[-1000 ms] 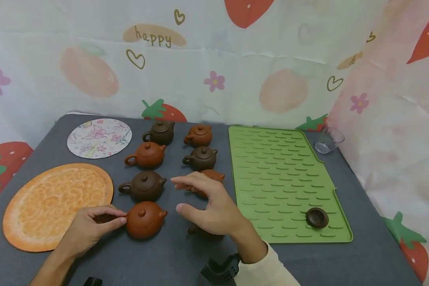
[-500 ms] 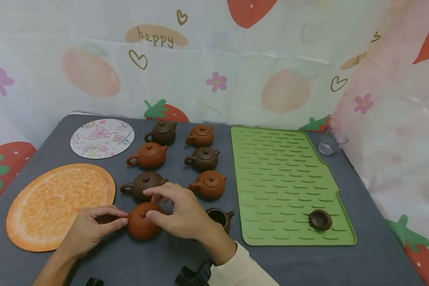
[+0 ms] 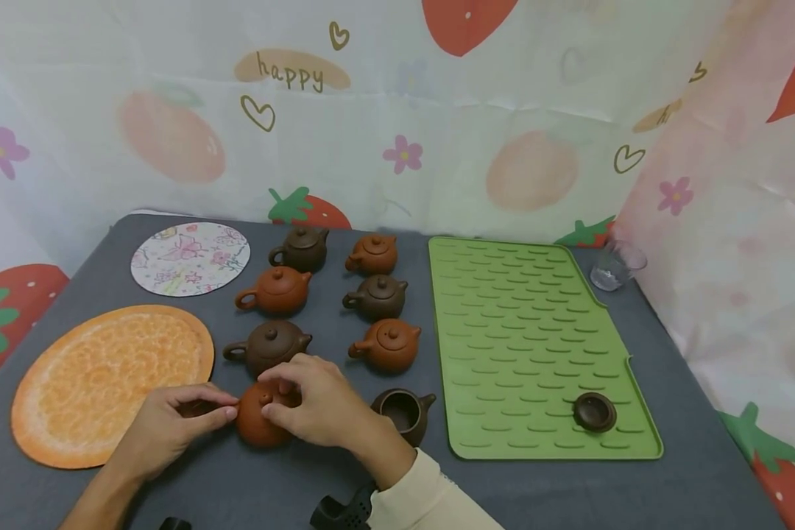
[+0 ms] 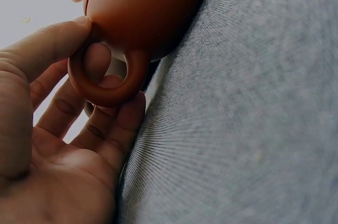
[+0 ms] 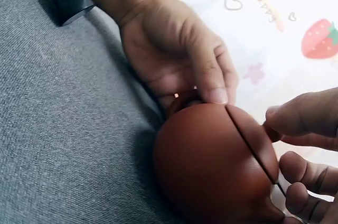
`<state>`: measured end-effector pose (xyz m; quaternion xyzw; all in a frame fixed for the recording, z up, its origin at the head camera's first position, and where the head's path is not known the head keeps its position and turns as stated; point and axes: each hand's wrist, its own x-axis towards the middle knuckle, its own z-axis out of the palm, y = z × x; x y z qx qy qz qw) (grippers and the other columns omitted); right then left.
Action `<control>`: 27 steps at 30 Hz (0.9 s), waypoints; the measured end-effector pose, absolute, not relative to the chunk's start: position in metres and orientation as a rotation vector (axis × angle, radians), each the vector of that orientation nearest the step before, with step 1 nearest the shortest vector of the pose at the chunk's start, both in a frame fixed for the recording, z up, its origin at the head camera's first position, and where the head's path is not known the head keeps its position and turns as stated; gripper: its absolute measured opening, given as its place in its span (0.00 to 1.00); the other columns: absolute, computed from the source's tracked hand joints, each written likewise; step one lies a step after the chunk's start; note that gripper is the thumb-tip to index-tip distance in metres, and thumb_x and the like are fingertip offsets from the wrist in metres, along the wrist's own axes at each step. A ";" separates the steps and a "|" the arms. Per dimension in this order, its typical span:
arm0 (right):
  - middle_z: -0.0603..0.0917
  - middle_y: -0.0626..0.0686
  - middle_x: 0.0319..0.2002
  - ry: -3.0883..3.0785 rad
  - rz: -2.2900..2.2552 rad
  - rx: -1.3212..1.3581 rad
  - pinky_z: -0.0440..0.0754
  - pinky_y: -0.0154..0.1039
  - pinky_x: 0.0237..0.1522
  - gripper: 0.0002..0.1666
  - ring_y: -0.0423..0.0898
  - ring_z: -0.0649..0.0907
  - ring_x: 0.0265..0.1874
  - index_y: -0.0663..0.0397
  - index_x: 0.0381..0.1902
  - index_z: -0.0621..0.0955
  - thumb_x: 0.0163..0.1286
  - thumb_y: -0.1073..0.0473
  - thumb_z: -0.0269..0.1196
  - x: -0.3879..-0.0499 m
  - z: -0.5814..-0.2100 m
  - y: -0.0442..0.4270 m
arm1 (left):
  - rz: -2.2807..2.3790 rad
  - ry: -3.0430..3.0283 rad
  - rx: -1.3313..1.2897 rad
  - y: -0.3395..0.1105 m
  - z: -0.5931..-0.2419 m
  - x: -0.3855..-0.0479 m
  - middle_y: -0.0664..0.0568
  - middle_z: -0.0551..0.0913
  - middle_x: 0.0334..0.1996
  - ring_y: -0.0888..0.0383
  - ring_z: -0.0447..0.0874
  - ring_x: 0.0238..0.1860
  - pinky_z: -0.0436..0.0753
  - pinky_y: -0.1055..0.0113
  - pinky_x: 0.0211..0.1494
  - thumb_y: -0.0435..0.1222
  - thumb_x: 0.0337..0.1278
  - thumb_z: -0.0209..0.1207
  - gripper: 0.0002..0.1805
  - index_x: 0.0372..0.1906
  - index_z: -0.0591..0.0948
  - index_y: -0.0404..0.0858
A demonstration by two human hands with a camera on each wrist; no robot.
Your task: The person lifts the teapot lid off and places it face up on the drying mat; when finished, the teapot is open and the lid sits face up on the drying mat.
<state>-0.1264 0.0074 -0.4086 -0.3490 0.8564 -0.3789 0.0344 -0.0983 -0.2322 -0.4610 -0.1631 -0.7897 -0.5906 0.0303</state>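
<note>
An orange-brown teapot [image 3: 255,430] stands at the front, its lid on. My left hand [image 3: 162,427] pinches its handle [image 4: 108,94] between thumb and fingers. From the right, my right hand [image 3: 327,405] reaches over the pot. In the right wrist view, thumb and forefinger of my right hand [image 5: 311,150] pinch the lid knob [image 5: 272,131], other fingertips at the lid's edge. Right of that hand stands a dark brown teapot [image 3: 417,430] without a lid. A dark lid [image 3: 594,412] lies upside down on the green mat [image 3: 503,368].
Behind the hands stand more teapots in two columns, among them a dark one [image 3: 271,350] and an orange-brown one [image 3: 391,344]. At left lie an orange round mat [image 3: 112,383] and a patterned round mat [image 3: 191,259]. A clear glass [image 3: 612,269] is at the back right.
My right hand has moved left and down from above the right column of teapots to the lid knob, uncovering the lidless dark teapot. My left hand keeps its hold on the handle.
</note>
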 end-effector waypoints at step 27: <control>0.80 0.43 0.27 2.524 -1.620 -1.111 0.75 0.25 0.29 0.03 0.30 0.76 0.25 0.55 0.37 0.84 0.65 0.63 0.65 -0.122 -0.412 0.010 | -1.935 -2.321 -0.627 -0.234 -0.465 -0.101 0.44 0.85 0.33 0.55 0.83 0.33 0.80 0.67 0.33 0.18 0.52 0.63 0.09 0.39 0.85 0.28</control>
